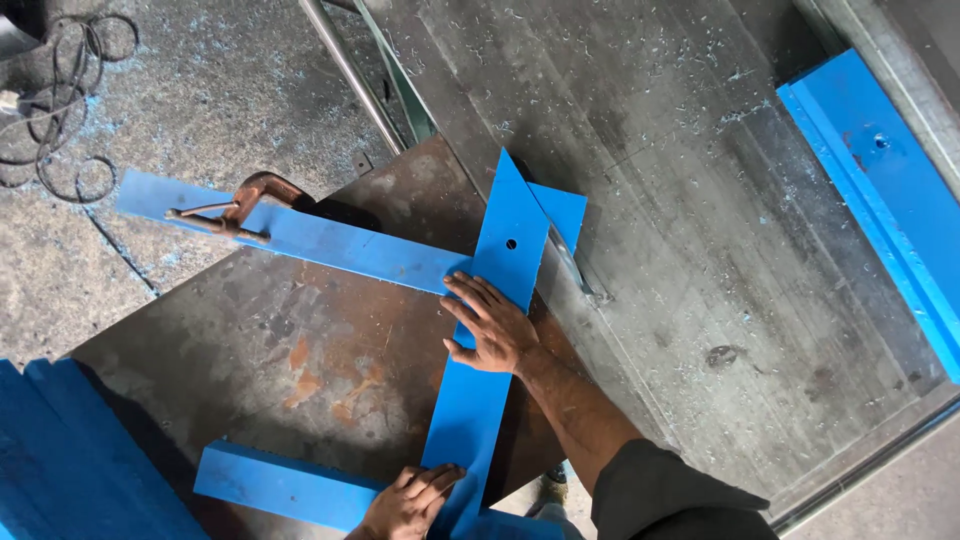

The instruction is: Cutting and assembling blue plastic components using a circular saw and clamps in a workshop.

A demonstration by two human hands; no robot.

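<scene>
A long blue flat strip (470, 410) with a small hole near its far end lies across a rusty steel plate (300, 340). It crosses over a second blue strip (330, 240), which a rust-coloured C-clamp (240, 205) pins at the plate's far-left edge. My right hand (490, 325) lies flat on the long strip where the two cross, fingers spread. My left hand (410, 500) curls its fingers over the strip's near end, where it meets a third blue strip (270, 485).
A stack of blue strips (60, 460) sits at the lower left. A wide blue beam (890, 190) lies at the right on a grey metal sheet strewn with shavings. Coiled wire (60, 90) lies on the concrete floor, and a metal rod (350, 70) leans beyond the plate.
</scene>
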